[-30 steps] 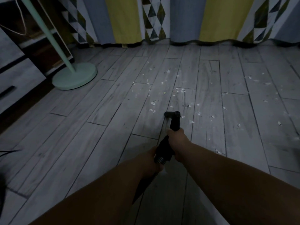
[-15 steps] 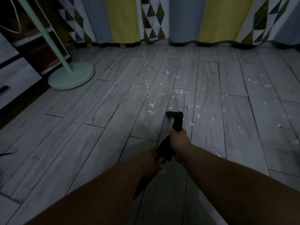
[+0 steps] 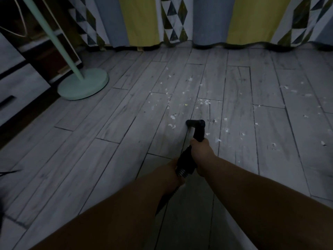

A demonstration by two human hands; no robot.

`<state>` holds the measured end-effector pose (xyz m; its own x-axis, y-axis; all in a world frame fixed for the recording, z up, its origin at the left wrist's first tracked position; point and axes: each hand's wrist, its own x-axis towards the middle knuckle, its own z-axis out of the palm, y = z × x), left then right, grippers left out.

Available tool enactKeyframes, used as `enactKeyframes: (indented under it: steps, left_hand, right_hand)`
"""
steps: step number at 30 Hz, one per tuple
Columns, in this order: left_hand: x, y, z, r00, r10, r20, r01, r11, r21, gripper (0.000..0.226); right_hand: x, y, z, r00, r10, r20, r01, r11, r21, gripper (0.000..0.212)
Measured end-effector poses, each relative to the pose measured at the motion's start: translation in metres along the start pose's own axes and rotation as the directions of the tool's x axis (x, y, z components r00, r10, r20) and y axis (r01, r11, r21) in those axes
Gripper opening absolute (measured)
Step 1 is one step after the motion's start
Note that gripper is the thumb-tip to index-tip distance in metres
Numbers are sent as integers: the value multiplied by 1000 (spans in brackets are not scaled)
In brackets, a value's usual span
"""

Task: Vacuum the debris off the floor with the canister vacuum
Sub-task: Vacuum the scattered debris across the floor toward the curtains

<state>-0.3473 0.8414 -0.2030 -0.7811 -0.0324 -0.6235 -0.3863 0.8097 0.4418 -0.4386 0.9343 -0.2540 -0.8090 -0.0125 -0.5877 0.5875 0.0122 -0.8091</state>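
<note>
**A:** Starting at the left, what stands there?

**B:** A drawer unit [image 3: 21, 87], then a pale green lamp base [image 3: 83, 83] on the grey plank floor [image 3: 90, 150], its pole leaning up and to the left. Patterned curtains [image 3: 252, 18] hang along the far wall.

**A:** And the hands?

**B:** The left hand [image 3: 173, 167] is closed round the black hose [image 3: 182, 172] just behind its ribbed collar, though its fingers are mostly hidden. Just right of it and further forward, the right hand [image 3: 201, 156] is clenched round the black vacuum handle [image 3: 198, 130].

**A:** Where does that handle end?

**B:** Its bent tip sticks out beyond the right hand, over the middle planks. I cannot tell whether it touches the floor.

**A:** And the debris [image 3: 173, 117]?

**B:** Small white scraps lie scattered to the left of the tip, ahead of it and to its right. More lie well apart, toward the right edge.
</note>
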Motion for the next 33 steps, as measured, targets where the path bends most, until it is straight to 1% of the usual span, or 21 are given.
enactKeyframes:
  steps: [6,12,19,28,33]
  left_hand:
    - [-5,-4,-12,1000,-23,-14,23,1000,-5,70]
    - [-11,-17,-14,999,-38,-22,37,998,-47,69]
    - [-12,-27,-12,998,-59,-38,58,998,-39,70]
    - [-14,-42,-12,997,-62,-54,60,997,-48,69]
    - [-6,-49,-13,994,-72,-87,67,996,-55,70]
  right_hand:
    - [0,-3,18,999,23,42,-21,999,-32,48]
    - [-3,0,32,998,10,64,-3,994,-108,48]
    - [-6,1,36,998,1,67,6,995,-104,46]
    - [-12,3,49,997,-9,72,19,990,-140,46]
    - [-7,4,55,997,-6,72,12,997,-76,44]
